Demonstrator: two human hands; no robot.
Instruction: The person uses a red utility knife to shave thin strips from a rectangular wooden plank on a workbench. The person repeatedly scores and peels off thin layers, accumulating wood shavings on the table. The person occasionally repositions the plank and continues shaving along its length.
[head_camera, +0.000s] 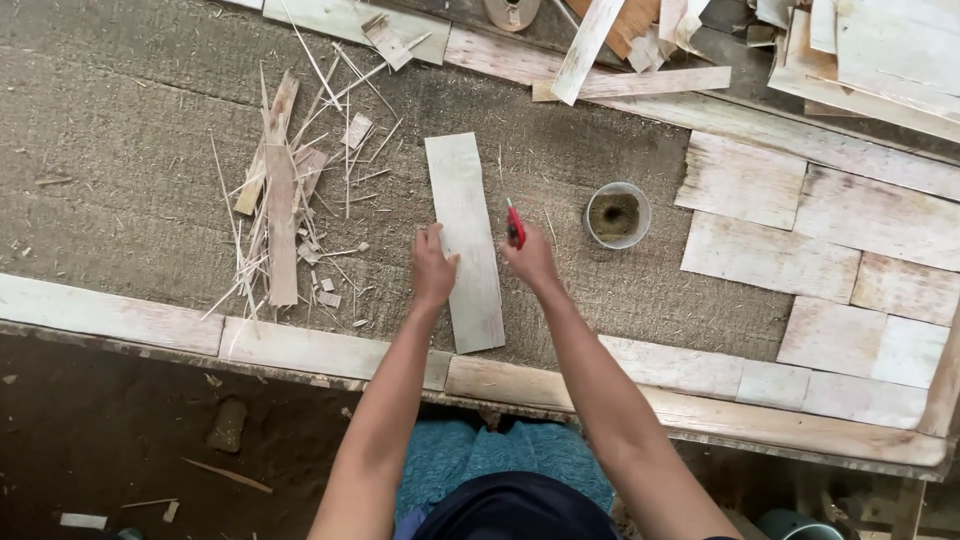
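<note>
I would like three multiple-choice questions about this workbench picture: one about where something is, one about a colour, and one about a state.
1. Where does the small round cup stand?
A. to the right of the right hand
B. under the wooden strip
C. among the wood scraps on the left

2. What colour is the tool in the right hand?
A. blue
B. red
C. yellow

3. How is the pale wooden strip?
A. lifted in the air
B. standing on its edge
C. lying flat, with the left hand pressing on it

Answers:
1 A: the cup sits on the mat beyond the right hand, away from the scrap pile.
2 B: a red handle shows above the fingers.
3 C: the strip rests flat on the mat, and the left hand lies on its left edge.
</note>
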